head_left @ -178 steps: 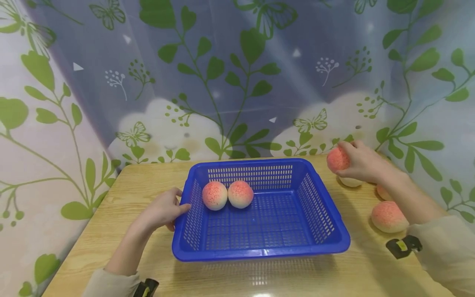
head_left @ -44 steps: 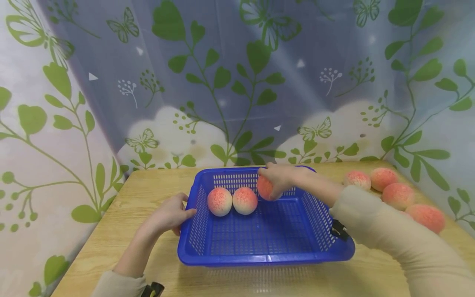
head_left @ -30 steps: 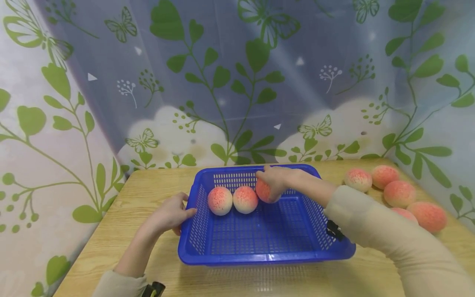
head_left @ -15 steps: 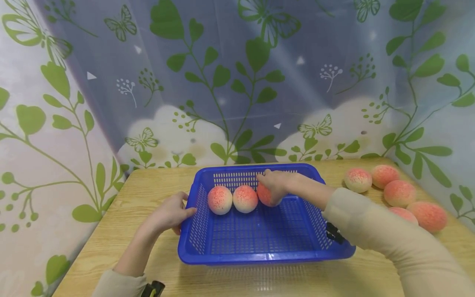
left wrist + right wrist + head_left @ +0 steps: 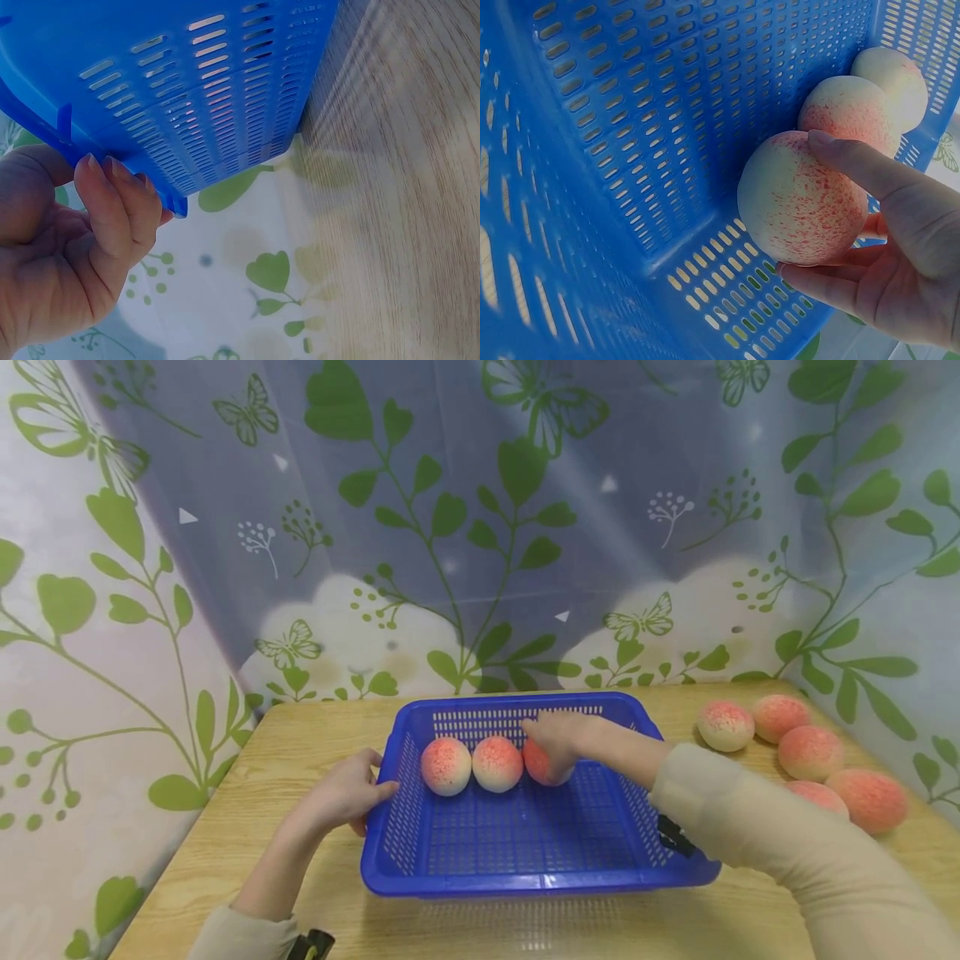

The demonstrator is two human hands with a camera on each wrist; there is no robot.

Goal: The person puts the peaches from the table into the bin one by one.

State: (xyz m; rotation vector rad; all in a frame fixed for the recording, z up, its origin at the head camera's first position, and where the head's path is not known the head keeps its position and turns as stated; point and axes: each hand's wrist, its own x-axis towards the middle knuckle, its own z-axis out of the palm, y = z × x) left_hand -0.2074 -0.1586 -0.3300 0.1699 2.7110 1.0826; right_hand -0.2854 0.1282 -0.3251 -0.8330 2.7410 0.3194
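Taking the blue basket [image 5: 480, 883] as the dial in the head view, with twelve at its far side, the work is looking partway along. An end peach [image 5: 446, 766] and a middle peach [image 5: 497, 764] are sitting inside around ten o'clock, and a held peach [image 5: 802, 202] is making the third in their row. Its placing seems unfinished, the fingers not yet letting go. Five loose peaches [image 5: 810, 752] are lying outside on the wooden table [image 5: 300, 727], between two and three o'clock.

The person's left hand [image 5: 347, 792] is gripping the rim at nine o'clock, thumb lying over the edge, fingers curling outside it. The right hand [image 5: 561, 737] is reaching in from three o'clock and clasping the held peach between thumb and fingers. That peach is lying just toward twelve from the basket's centre, well apart from the left hand, at about its three o'clock. Whether it is touching the middle peach is not showing clearly.
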